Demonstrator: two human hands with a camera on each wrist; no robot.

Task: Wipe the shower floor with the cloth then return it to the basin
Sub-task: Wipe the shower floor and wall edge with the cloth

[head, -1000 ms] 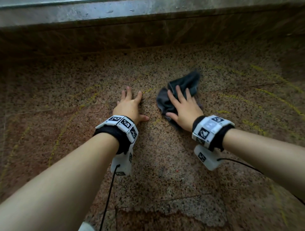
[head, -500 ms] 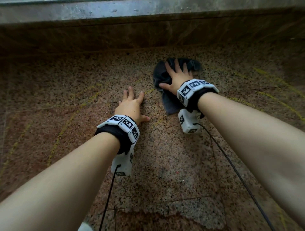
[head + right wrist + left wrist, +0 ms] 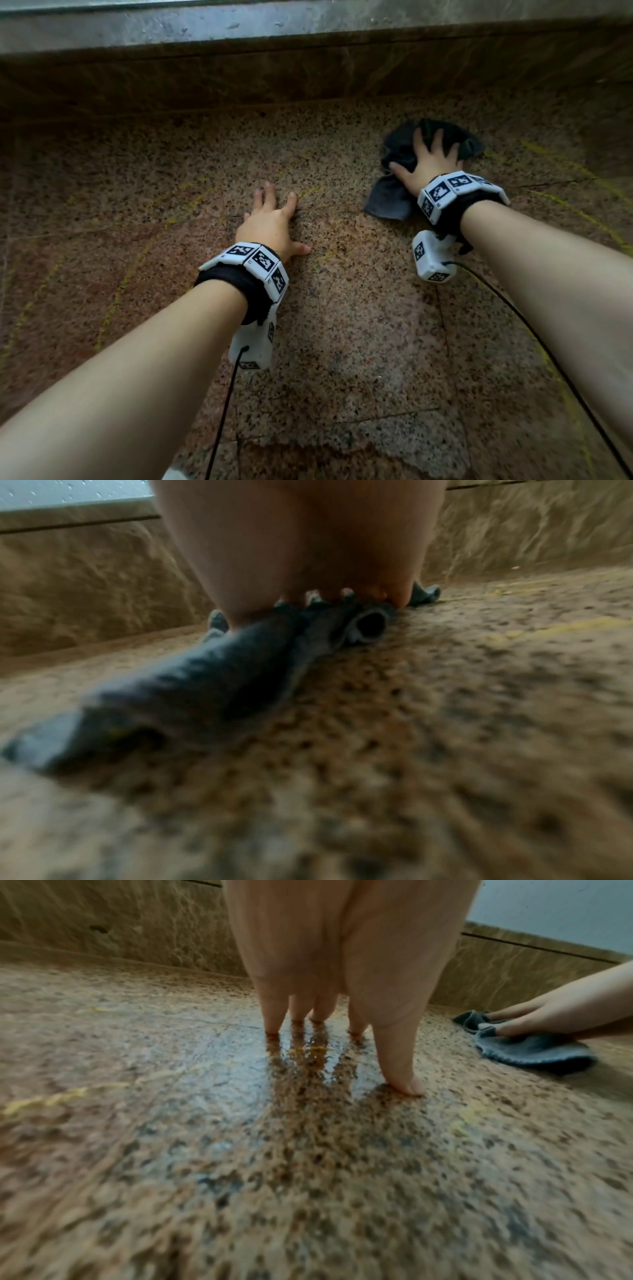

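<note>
Our right hand (image 3: 432,158) lies flat on the crumpled dark grey cloth (image 3: 394,195), fingers spread and fairly straight, pressing the fabric to the wet speckled reddish-brown stone shower floor (image 3: 359,325) rather than gripping it; the right wrist view shows the fingertips (image 3: 313,595) bearing down on bunched folds while a loose tail of cloth trails back toward the camera. A second ago this hand and cloth were near the middle, just beside our left hand; half a second ago they had slid up toward the wall, and now they sit further right and close to the brown marbled stone upstand (image 3: 308,78) at the far edge. We read that as a sweeping stroke carrying the wipe into the far right corner, so the wiping step is under way, with the nearer floor and the yellowish streaks (image 3: 561,209) probably yet to cover. Our left hand (image 3: 270,224) has not moved: it holds nothing, fingers extended and thumb splayed, fingertips (image 3: 274,1020) planted on the glossy wet stone as a brace for our weight. The right forearm reaches long and diagonal from the lower right, wrist low, the black cable (image 3: 548,342) of its marker-covered white wristband (image 3: 455,192) trailing over the floor. The basin is not in view in any of the three views.
</note>
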